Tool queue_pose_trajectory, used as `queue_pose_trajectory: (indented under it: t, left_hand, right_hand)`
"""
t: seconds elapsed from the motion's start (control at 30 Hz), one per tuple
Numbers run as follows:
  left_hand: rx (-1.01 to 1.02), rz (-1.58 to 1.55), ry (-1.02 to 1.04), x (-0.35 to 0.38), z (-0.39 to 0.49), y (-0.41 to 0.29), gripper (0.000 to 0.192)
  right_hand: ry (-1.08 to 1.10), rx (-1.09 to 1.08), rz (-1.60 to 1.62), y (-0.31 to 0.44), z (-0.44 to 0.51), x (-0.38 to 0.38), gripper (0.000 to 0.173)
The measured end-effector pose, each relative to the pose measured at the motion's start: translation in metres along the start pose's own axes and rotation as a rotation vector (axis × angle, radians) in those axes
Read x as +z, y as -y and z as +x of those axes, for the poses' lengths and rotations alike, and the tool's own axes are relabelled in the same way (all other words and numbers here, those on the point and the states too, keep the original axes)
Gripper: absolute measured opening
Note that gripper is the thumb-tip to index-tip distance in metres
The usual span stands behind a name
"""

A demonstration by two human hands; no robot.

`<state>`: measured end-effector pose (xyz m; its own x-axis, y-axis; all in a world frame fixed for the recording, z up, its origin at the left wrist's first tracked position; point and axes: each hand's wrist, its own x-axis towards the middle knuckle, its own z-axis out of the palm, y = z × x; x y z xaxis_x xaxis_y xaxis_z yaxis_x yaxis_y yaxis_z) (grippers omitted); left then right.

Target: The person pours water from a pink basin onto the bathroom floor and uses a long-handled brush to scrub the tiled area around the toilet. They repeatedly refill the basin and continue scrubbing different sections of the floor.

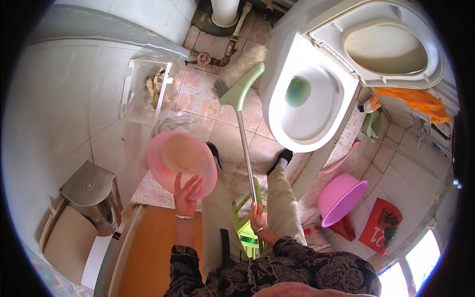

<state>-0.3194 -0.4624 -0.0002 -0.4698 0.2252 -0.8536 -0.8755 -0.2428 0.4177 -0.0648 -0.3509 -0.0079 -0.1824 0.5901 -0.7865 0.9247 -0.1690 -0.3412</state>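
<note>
My right hand (258, 218) grips the metal handle of a green broom (241, 87). Its bristles point away from me, over the pink floor tiles between the toilet and the left wall. My left hand (185, 193) has its fingers spread against the near side of a pink translucent plastic basin (182, 148); whether the thumb grips the rim cannot be told. The basin is beside my left leg. To the right of the broom head stands a white toilet (315, 126) with its lid and seat raised and greenish water in the bowl.
A clear bag-lined bin (157, 89) with crumpled paper stands at left, near pipes (226, 55). A green stool (243, 222) is between my legs. At right are a pink-purple basin (343, 200), a red bag (380, 226) and an orange cloth (415, 102). A metal dispenser (91, 185) is at lower left.
</note>
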Motion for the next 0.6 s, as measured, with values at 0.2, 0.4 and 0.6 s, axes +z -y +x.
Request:
queue_pose_trajectory:
  t: [0.2,0.4,0.6]
  left_hand:
    - [0.026,-0.041,0.003,0.013,-0.007,-0.003,0.073]
    - [0.031,-0.096,0.016,0.011,-0.01,0.0,0.071]
    - [0.045,-0.147,0.025,-0.001,-0.01,0.002,0.068]
  right_hand:
    - [-0.04,-0.231,-0.017,0.031,0.045,-0.007,0.025]
    - [-0.142,-0.387,-0.22,0.107,0.144,-0.036,0.022]
    - [-0.119,-0.565,-0.477,0.148,0.221,-0.078,0.025]
